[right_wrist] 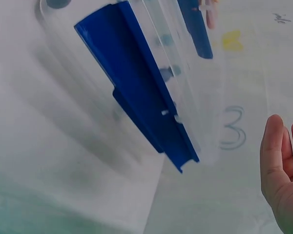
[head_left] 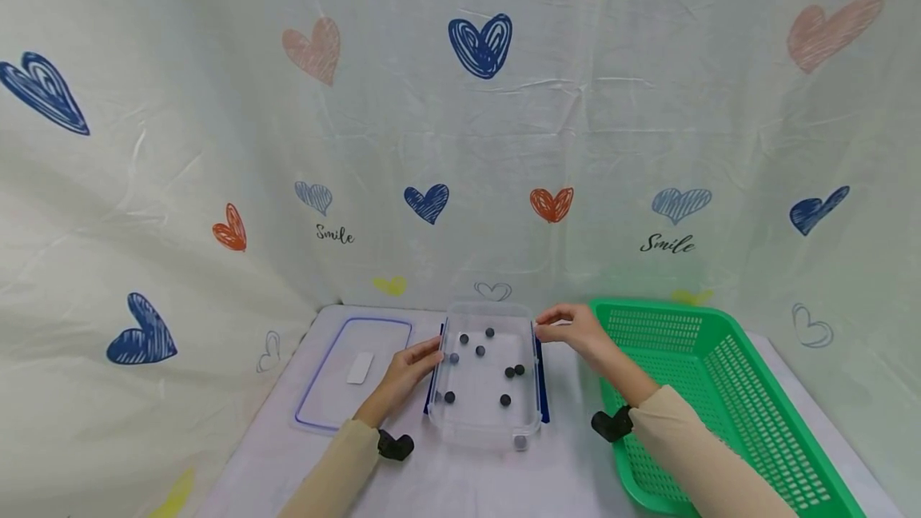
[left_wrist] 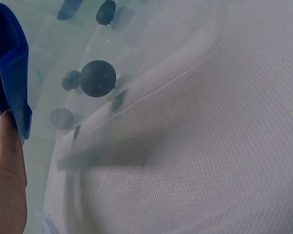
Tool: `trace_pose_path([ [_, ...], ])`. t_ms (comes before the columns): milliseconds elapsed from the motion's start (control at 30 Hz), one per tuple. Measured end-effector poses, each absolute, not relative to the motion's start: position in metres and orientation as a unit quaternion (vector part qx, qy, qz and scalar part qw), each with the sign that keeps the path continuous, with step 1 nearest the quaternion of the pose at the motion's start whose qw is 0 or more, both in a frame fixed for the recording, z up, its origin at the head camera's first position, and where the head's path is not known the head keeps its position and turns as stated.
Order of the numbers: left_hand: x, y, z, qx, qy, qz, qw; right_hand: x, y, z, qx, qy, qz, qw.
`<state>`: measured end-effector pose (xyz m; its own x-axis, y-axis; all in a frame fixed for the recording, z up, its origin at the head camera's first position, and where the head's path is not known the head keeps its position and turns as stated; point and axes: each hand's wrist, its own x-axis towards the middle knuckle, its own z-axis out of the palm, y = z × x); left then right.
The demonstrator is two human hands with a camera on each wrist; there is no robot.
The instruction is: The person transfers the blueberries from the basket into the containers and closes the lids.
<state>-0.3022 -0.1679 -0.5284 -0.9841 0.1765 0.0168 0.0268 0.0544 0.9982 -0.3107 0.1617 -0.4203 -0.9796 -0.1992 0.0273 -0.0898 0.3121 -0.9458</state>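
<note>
A clear plastic box (head_left: pixel 485 422) with blue side latches stands at the table's middle. Several dark round balls (head_left: pixel 505 400) show through it. At the box's left side, the left hand (head_left: pixel 403 378) has a straight finger against the blue latch (left_wrist: pixel 14 73), as the left wrist view shows. The right hand (head_left: pixel 576 330) is by the far right corner. In the right wrist view its fingers (right_wrist: pixel 272 141) are loosely extended, apart from the right blue latch (right_wrist: pixel 132 83), which hangs down along the wall.
A clear lid with a blue rim (head_left: pixel 320 374) lies left of the box, a white rectangle (head_left: pixel 360 368) within its outline. To the right, a large green plastic basket (head_left: pixel 727 366) stands under the right forearm. Behind the table hangs a white curtain (head_left: pixel 504 134) printed with hearts.
</note>
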Motion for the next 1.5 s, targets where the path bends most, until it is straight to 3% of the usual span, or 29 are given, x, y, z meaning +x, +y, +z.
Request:
trace_pose_path([
  [633,-0.302,-0.17,-0.53,0.06,0.724,0.684,0.057,-0.311,0.235,-0.41,-0.06,0.798,-0.599,0.014],
  [1500,-0.303,-0.169,-0.532,0.075,0.711,0.697,0.064,-0.321,0.283,-0.467,0.002,0.853,-0.521,-0.033],
])
